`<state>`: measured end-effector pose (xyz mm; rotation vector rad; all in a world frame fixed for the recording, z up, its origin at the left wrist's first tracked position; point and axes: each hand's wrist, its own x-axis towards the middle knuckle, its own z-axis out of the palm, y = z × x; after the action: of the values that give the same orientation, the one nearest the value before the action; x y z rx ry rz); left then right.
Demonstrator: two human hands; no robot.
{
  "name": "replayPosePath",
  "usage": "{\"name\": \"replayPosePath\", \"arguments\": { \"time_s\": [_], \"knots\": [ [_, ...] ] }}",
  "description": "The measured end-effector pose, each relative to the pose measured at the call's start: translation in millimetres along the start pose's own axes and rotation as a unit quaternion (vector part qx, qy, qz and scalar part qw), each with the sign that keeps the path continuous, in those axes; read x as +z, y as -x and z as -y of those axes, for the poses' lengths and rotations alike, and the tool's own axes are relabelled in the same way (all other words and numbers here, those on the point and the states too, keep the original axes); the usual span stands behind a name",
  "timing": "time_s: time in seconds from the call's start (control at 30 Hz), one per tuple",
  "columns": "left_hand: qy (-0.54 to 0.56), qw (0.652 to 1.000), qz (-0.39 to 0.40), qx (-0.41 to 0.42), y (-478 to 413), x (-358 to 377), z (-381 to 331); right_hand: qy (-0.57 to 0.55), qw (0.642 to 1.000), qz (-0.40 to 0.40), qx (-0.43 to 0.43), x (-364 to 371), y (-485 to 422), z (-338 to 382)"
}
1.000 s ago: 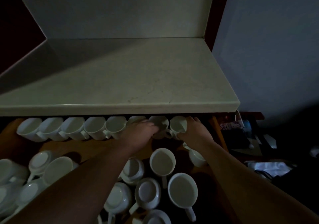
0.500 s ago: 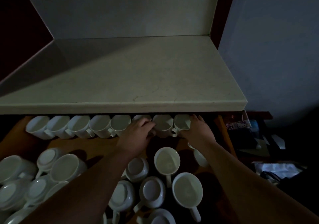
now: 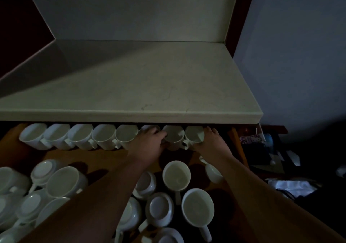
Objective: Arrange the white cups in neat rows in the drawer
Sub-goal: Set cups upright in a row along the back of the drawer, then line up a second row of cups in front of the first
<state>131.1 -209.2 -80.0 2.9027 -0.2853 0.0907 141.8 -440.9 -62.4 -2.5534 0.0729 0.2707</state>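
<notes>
In the drawer (image 3: pixel 104 158), hands (image 3: pixel 148 146) (image 3: pixel 212 143) around cups (image 3: pixel 175 137).

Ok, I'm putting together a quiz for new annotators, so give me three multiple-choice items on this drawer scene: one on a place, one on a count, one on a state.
1. Where are the left hand and right hand?
A. at the right end of the back row
B. flat on the counter
C. among the loose cups at front left

2. How many of that row's cups show whole, left of the left hand?
A. two
B. five
C. nine

3. How does the cup just in front of the hands, between the arms, stand?
A. bottom up
B. mouth up
C. stacked in another

Answers: 1 A, both hands touch the row's last cups. 2 B, five lie side by side there. 3 B, its hollow inside faces up.
</notes>
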Motion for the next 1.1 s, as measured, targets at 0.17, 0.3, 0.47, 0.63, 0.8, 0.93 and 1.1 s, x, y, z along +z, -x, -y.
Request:
{"name": "replayPosePath", "arguments": {
  "time_s": [0.17,0.3,0.47,0.63,0.8,0.93,1.1],
  "knots": [
    [0.016,1.0,0.0,-0.014,6,-4,-4,0.01,1.0,0.005,0.005,-5,4,3],
    [0.082,0.996,0.012,-0.032,23,-19,-3,0.048,0.999,0.007,-0.01,-16,16,7],
    [0.111,0.991,-0.03,-0.068,42,-56,15,0.148,0.986,-0.012,-0.074,-38,38,37],
    [0.105,0.989,-0.052,-0.089,58,-94,64,0.186,0.975,0.033,-0.12,-16,44,100],
    [0.119,0.987,-0.061,-0.092,87,-127,136,0.148,0.978,0.059,-0.132,29,55,178],
    [0.124,0.988,-0.048,-0.08,122,-152,213,0.138,0.981,0.06,-0.122,81,72,248],
    [0.106,0.985,-0.074,-0.11,159,-163,308,0.103,0.983,0.084,-0.125,153,96,326]
  ]
}}
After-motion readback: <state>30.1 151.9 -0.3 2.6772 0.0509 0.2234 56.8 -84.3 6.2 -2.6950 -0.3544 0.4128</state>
